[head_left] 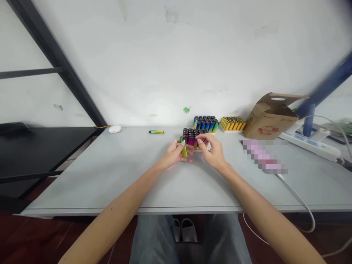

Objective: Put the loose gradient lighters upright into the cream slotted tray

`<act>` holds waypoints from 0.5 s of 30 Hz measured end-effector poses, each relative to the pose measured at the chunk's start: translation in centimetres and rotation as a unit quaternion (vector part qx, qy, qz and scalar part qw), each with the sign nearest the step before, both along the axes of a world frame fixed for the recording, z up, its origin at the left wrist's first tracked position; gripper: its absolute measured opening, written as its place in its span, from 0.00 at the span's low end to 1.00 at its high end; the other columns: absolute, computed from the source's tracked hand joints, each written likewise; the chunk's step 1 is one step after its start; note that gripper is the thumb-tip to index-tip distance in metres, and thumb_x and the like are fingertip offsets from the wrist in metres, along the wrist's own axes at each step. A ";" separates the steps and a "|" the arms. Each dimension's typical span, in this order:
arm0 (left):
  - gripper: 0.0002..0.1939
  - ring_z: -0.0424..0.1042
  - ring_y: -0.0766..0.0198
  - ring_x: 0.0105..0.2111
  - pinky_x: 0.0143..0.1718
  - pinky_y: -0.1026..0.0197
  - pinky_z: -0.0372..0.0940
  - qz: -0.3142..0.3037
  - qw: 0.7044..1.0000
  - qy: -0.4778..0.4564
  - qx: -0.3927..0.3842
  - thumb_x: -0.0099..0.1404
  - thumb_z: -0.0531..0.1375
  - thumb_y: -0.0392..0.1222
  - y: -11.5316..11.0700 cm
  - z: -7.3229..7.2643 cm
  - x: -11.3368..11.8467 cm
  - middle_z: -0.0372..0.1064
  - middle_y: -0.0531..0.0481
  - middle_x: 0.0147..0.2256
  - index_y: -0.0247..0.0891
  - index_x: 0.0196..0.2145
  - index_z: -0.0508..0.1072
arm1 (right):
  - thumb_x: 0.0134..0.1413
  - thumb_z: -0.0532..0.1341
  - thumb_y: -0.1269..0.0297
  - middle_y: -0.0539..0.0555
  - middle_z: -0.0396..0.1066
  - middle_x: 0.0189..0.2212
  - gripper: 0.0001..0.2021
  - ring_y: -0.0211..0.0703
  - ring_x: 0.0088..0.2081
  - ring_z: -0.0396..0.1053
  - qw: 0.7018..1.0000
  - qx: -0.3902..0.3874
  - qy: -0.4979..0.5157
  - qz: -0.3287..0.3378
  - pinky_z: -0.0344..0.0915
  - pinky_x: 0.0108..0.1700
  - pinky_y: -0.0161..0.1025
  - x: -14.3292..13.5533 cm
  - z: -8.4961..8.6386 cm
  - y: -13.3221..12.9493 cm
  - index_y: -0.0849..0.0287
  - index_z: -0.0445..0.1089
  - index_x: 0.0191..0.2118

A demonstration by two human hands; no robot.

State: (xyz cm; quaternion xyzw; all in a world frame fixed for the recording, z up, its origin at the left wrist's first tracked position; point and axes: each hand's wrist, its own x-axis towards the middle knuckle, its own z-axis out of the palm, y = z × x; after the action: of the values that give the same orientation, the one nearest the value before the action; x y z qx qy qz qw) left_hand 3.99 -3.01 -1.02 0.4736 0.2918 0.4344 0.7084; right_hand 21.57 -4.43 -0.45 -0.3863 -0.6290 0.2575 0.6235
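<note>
My left hand (174,154) holds a shiny green-and-yellow lighter (184,149) upright between thumb and fingers, just in front of a tray of lighters. My right hand (211,149) pinches at the right side of that group, its thumb and forefinger closed on a lighter (195,142) with a purple and yellowish body. The purple lighters (189,136) have black tops and stand packed in rows, partly hidden by both hands. Behind them are rows of blue-green lighters (206,124). One green-yellow lighter (156,132) lies flat on the table to the left.
A tray of yellow lighters (233,123) stands at the back right, beside an opened cardboard box (271,121). A white earbud case (114,129) sits at the left. On the right are a blurred pink thing (261,156) with a white cable and a power strip (310,145).
</note>
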 end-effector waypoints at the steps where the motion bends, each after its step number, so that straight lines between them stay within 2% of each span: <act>1: 0.15 0.74 0.63 0.33 0.35 0.54 0.71 -0.007 1.000 0.009 0.002 0.64 0.61 0.47 -0.1 0.0 0.0 0.73 0.45 0.38 0.37 0.44 0.64 | 0.54 0.64 0.59 0.53 0.70 0.34 0.05 0.46 0.35 0.63 1.000 0.011 -0.021 -0.001 0.62 0.44 0.46 -0.1 -0.1 -0.1 0.50 0.76 0.36; 5: 0.15 0.75 0.62 0.35 0.40 0.54 0.72 -0.031 0.998 0.033 0.038 0.61 0.65 0.44 -0.3 0.1 0.0 0.73 0.45 0.34 0.34 0.42 0.69 | 0.56 0.61 0.60 0.55 0.70 0.38 0.07 0.51 0.42 0.64 0.993 0.054 -0.100 -0.019 0.61 0.49 0.51 -0.1 -0.2 -0.1 0.48 0.75 0.40; 10: 0.13 0.75 0.62 0.35 0.44 0.54 0.71 -0.050 0.996 0.045 0.050 0.60 0.66 0.45 -0.2 0.0 -0.1 0.72 0.46 0.31 0.32 0.38 0.74 | 0.61 0.56 0.61 0.57 0.69 0.42 0.10 0.51 0.46 0.65 0.978 0.095 -0.177 -0.059 0.62 0.50 0.52 0.3 -0.3 0.1 0.49 0.74 0.43; 15: 0.18 0.75 0.58 0.42 0.51 0.49 0.67 -0.075 0.995 0.045 0.056 0.61 0.64 0.50 -0.1 0.0 -0.2 0.75 0.41 0.40 0.33 0.43 0.74 | 0.63 0.53 0.61 0.58 0.69 0.46 0.13 0.50 0.50 0.65 0.967 0.107 -0.222 -0.072 0.63 0.52 0.52 0.5 -0.3 0.1 0.53 0.74 0.45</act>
State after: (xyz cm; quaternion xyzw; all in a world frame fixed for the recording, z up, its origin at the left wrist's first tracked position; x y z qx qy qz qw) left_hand 3.74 -3.06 -1.07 0.5522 0.2619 0.3740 0.6976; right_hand 22.07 -4.29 -0.77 -0.4092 -0.7457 0.0508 0.5233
